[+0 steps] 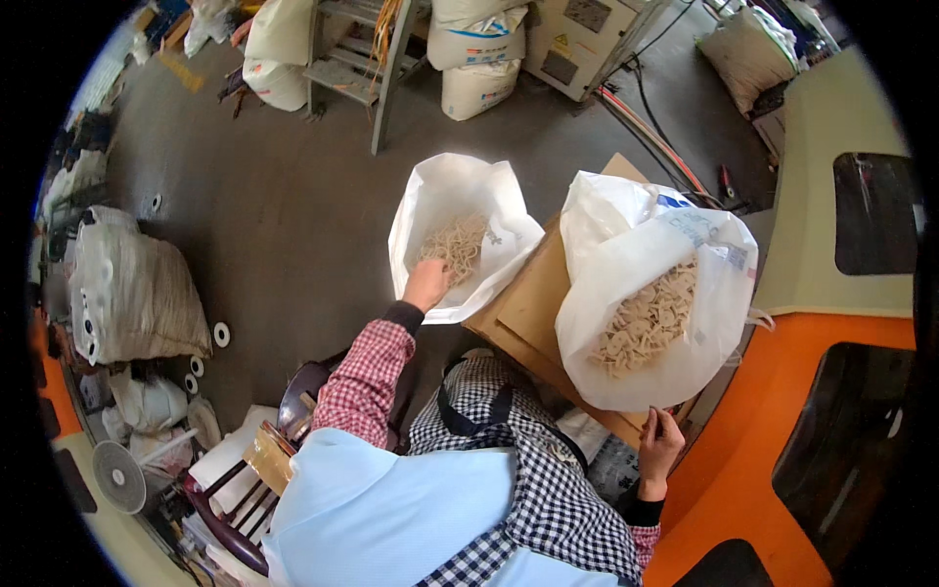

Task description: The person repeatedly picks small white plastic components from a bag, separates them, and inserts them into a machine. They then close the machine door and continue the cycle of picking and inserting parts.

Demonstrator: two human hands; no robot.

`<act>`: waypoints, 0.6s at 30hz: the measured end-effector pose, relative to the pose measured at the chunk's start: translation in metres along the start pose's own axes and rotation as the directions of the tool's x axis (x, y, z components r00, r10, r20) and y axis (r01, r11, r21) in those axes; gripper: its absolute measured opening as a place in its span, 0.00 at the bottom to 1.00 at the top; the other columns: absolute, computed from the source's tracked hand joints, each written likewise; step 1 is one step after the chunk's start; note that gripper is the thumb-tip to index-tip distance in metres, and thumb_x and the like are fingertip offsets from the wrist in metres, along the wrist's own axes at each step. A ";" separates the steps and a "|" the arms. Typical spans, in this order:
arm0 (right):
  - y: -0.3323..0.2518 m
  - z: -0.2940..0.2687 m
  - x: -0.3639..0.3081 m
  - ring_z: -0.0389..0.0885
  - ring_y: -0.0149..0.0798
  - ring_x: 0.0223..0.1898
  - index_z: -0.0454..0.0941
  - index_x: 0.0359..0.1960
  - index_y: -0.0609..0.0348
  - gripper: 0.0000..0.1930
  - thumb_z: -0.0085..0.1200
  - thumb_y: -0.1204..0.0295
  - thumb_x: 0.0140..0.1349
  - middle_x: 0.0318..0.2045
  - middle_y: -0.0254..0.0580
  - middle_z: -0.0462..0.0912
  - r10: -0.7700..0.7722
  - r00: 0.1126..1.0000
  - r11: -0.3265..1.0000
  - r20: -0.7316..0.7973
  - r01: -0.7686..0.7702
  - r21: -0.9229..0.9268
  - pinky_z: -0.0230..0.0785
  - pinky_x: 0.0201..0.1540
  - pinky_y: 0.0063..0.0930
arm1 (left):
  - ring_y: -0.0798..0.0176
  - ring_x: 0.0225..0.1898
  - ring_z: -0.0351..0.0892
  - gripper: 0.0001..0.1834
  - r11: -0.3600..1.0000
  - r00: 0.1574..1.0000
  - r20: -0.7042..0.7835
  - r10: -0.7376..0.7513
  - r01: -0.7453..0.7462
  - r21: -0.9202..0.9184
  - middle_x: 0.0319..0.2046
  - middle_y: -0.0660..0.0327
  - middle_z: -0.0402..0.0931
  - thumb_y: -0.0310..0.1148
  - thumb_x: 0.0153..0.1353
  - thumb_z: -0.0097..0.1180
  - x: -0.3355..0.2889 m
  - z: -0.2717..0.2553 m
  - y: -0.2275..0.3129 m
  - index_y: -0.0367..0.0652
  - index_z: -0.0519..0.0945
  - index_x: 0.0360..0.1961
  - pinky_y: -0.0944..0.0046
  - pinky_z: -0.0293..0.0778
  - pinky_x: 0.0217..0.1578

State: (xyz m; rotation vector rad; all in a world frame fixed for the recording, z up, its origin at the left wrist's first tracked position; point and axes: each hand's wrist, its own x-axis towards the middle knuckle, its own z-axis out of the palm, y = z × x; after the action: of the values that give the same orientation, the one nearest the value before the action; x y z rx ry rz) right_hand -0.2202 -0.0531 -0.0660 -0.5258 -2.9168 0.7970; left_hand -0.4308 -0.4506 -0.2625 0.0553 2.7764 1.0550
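My left hand (427, 285) reaches into an open white sack (414, 207) at the centre. Its fingers are curled at a heap of thin, stringy beige plastic pieces (453, 245); what they hold, if anything, is hidden. At the lower right my right hand (661, 446) is raised with its fingers bent together, just below a white plastic bag (587, 367). Anything between those fingertips is too small to make out. Many small beige moulded pieces (648, 318) fill that bag, whose mouth is folded open.
The bag rests on a brown cardboard box (528, 318). An orange and cream machine (753, 411) stands close on the right. A stepladder (381, 78), stacked full sacks (479, 73) and a metal cabinet (587, 39) stand ahead. To the left are a wrapped bundle (142, 289), a fan (119, 476) and a wooden chair (220, 523).
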 end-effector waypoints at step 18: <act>0.031 0.025 -0.194 0.76 0.47 0.41 0.73 0.45 0.59 0.14 0.51 0.68 0.58 0.39 0.49 0.77 0.191 0.894 0.893 -0.406 0.014 0.450 0.69 0.42 0.36 | 0.48 0.52 0.68 0.29 0.082 -0.727 0.279 0.627 -0.295 -0.952 0.52 0.47 0.64 0.38 0.54 0.60 -0.245 0.027 0.423 0.39 0.67 0.55 0.58 0.68 0.49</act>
State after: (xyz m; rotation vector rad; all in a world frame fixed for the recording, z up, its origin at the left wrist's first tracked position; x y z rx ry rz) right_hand -0.0323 -0.1070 -0.0989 -0.6904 -2.2139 1.1385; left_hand -0.1964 -0.1392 0.0339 2.1364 0.5304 0.7244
